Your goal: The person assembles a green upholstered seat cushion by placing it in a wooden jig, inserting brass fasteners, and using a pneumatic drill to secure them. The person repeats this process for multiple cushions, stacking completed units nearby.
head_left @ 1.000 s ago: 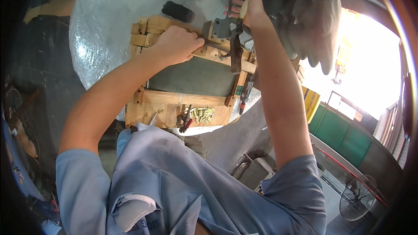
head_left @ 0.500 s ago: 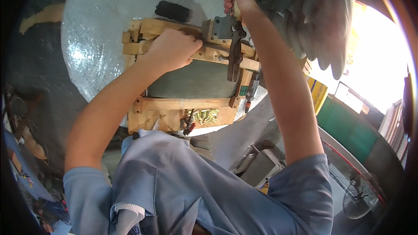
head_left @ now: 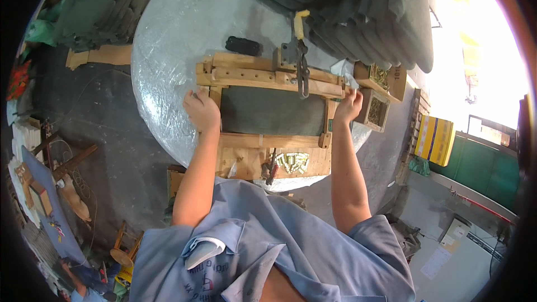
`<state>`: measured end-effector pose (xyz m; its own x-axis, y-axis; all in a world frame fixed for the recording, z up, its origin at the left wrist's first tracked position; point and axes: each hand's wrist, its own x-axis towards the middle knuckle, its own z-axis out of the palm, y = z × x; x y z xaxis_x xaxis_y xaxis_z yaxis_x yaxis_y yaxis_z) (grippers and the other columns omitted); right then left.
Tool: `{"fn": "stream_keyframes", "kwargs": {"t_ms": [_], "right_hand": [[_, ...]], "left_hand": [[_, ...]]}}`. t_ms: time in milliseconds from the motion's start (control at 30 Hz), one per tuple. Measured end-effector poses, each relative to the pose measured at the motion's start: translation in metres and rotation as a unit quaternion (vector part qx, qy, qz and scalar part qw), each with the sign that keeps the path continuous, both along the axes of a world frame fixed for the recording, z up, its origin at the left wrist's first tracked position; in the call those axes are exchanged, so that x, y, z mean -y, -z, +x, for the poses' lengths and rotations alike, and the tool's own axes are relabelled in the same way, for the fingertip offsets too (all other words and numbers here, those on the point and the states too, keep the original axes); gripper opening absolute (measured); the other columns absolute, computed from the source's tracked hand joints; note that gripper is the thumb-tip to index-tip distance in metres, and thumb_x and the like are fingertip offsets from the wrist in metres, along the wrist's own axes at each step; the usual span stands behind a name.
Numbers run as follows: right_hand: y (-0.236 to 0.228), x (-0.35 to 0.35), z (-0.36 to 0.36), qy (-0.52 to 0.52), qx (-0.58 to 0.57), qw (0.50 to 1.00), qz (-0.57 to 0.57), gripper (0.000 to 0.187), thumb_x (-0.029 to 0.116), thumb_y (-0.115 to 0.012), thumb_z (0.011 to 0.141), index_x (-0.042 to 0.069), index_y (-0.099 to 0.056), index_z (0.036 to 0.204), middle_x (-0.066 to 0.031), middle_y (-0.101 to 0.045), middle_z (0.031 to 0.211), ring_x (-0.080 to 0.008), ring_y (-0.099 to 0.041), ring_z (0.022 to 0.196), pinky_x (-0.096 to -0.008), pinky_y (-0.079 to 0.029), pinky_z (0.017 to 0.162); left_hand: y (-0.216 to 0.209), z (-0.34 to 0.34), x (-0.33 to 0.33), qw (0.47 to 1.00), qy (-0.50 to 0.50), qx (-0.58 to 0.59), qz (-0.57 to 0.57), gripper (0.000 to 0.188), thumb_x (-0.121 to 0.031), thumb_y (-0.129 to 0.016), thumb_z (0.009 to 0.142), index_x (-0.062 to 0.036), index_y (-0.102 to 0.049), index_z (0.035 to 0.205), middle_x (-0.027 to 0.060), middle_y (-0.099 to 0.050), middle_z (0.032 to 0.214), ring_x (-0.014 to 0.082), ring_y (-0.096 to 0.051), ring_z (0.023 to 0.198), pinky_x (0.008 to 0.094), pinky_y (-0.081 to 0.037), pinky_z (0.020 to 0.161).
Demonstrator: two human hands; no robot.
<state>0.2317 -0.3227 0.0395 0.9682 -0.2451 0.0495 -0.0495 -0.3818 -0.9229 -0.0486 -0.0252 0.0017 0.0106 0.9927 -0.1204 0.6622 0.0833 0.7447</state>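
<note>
A wooden frame (head_left: 246, 141) surrounds a dark green sheet of material (head_left: 271, 111). My left hand (head_left: 202, 111) is at the frame's left end, fingers bent around its upper corner. Beside the right end, my right hand (head_left: 349, 107) has its fingers curled together; what they hold is hidden. A metal toggle clamp (head_left: 302, 67) with a yellow handle grip stands on the far wooden bars (head_left: 251, 75), with neither hand on it. Small brass-coloured cylindrical pieces (head_left: 293, 162) lie on the near board beside a red-handled tool (head_left: 272, 172).
The frame rests on a round, plastic-wrapped table (head_left: 168, 50). A black oblong object (head_left: 244, 46) lies beyond the frame. Stacked dark green pads (head_left: 363, 17) crowd the far right, above wooden boxes (head_left: 373, 109) of small pieces. More grey-green sheets (head_left: 103, 8) are piled far left.
My right hand has let go of the clamp handle and come down to the frame's right end. My left hand has moved off the far bar to the left end. The view has shifted.
</note>
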Motion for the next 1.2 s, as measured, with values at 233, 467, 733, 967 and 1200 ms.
{"fn": "stream_keyframes", "kwargs": {"t_ms": [233,467,733,967,1200], "right_hand": [[0.033,0.036,-0.026,0.025,-0.207,0.929,-0.307,0.056,0.046,-0.035,0.115,0.003,-0.068,0.129,-0.0295,-0.073,0.126,-0.0514,-0.066,0.120,-0.0589,-0.050,0.103],[0.032,0.025,-0.031,0.046,-0.244,0.894,-0.374,0.055,0.050,-0.028,0.117,0.009,-0.065,0.124,-0.0181,-0.071,0.128,-0.0450,-0.066,0.117,-0.0588,-0.052,0.098],[0.023,0.024,-0.028,0.044,-0.248,0.900,-0.355,0.052,0.047,-0.030,0.118,0.010,-0.065,0.124,-0.0176,-0.070,0.130,-0.0427,-0.064,0.121,-0.0567,-0.050,0.101],[0.020,0.030,-0.036,0.048,-0.246,0.911,-0.326,0.052,0.048,-0.032,0.117,0.010,-0.065,0.127,-0.0165,-0.070,0.131,-0.0428,-0.064,0.122,-0.0558,-0.049,0.104],[0.041,0.095,-0.046,-0.048,-0.149,0.985,-0.074,0.034,0.032,-0.060,0.109,0.004,-0.072,0.122,-0.0185,-0.077,0.118,-0.0359,-0.073,0.109,-0.0440,-0.055,0.096]], "left_hand": [[-0.016,0.031,-0.002,0.967,-0.014,-0.241,-0.080,0.041,-0.036,-0.042,0.112,-0.0116,-0.066,0.136,0.0131,-0.075,0.133,0.0365,-0.070,0.123,0.0606,-0.046,0.105],[0.013,0.015,-0.004,0.961,0.009,-0.274,-0.018,0.048,-0.041,-0.033,0.114,-0.0136,-0.065,0.136,0.0144,-0.076,0.130,0.0451,-0.073,0.112,0.0609,-0.056,0.094],[0.017,0.011,-0.006,0.964,0.011,-0.264,-0.029,0.053,-0.040,-0.027,0.114,-0.0106,-0.063,0.140,0.0165,-0.075,0.131,0.0437,-0.073,0.114,0.0590,-0.056,0.094],[-0.013,0.028,-0.001,0.966,0.011,-0.249,-0.065,0.054,-0.037,-0.028,0.113,-0.0050,-0.065,0.139,0.0194,-0.074,0.131,0.0447,-0.072,0.115,0.0586,-0.056,0.096],[-0.018,0.036,0.004,0.969,0.025,-0.239,-0.059,0.053,-0.038,-0.032,0.113,-0.0049,-0.065,0.139,0.0190,-0.074,0.133,0.0433,-0.073,0.116,0.0578,-0.056,0.098]]}}
